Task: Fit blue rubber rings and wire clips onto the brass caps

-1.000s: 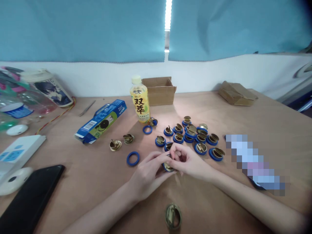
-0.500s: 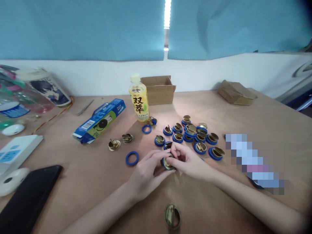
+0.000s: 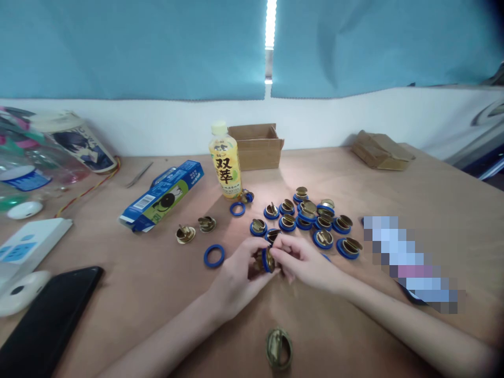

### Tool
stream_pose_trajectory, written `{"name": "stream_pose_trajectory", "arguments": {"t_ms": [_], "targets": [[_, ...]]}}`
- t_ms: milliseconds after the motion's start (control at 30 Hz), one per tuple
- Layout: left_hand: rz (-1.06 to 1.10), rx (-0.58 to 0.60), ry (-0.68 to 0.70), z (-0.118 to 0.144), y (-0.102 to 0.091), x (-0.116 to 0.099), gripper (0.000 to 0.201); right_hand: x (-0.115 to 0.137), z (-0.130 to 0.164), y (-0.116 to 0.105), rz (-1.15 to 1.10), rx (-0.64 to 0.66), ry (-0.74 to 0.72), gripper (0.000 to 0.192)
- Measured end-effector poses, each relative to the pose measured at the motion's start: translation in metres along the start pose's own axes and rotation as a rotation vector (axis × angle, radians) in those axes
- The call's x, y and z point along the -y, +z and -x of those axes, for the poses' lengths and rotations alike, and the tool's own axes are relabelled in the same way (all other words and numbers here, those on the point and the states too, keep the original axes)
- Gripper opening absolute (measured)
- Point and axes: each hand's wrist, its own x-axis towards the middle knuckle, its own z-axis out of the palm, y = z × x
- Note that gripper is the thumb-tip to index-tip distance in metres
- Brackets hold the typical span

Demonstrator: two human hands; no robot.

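A round brass fitting with a blue ring (image 3: 268, 260) stands on edge between my hands. My left hand (image 3: 238, 278) grips it with fingers above and thumb below. The fingertips of my right hand (image 3: 301, 260) pinch its right side; their exact contact is partly hidden. Just beyond my hands lie several brass fittings with blue rings (image 3: 287, 222), some stacked. Left of my left hand is a loose blue ring (image 3: 214, 255), and farther back are two brass fittings without rings (image 3: 185, 233). Another bare brass fitting (image 3: 279, 349) rests near the front edge of the view.
A yellow drink bottle (image 3: 225, 163) stands before an open cardboard box (image 3: 260, 152). To the left lie a blue carton (image 3: 161, 197), tweezers (image 3: 139, 174) and a black phone (image 3: 51, 320). A pixelated object (image 3: 409, 262) lies at right, a brown paper package (image 3: 381, 149) behind it.
The fitting in my hands has been turned from facing up to standing on edge. My left fingers have shifted around it, while the right hand stays close to the same place.
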Motion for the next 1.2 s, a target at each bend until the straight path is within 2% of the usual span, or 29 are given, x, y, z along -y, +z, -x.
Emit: {"name": "stream_pose_trajectory", "arguments": {"t_ms": [133, 267, 500, 667, 833, 1033, 1200], "targets": [[-0.049, 0.068, 0.031, -0.0019, -0.0035, -0.0017, 0.039, -0.0010, -0.0002, -0.0006, -0.060, -0.056, -0.033, 0.036], [-0.110, 0.059, 0.067, -0.0026, -0.0032, -0.0012, 0.042, -0.0024, -0.0005, -0.0017, -0.097, -0.096, -0.038, 0.036], [-0.177, 0.051, -0.002, -0.0030, -0.0007, -0.0018, 0.039, -0.0009, -0.0003, -0.0022, -0.061, -0.100, -0.049, 0.040], [-0.197, 0.023, 0.007, -0.0033, -0.0006, -0.0034, 0.034, -0.0019, -0.0004, -0.0020, -0.069, -0.114, -0.047, 0.040], [-0.201, 0.114, 0.030, -0.0060, -0.0015, -0.0088, 0.039, -0.0010, -0.0005, -0.0015, -0.049, -0.129, -0.044, 0.042], [-0.282, 0.177, 0.033, -0.0043, -0.0003, -0.0085, 0.025, -0.0017, 0.0000, -0.0020, -0.048, -0.130, -0.030, 0.038], [-0.410, 0.196, -0.056, -0.0041, 0.0024, -0.0046, 0.009, -0.0037, -0.0001, -0.0020, -0.045, -0.128, -0.028, 0.038]]}}
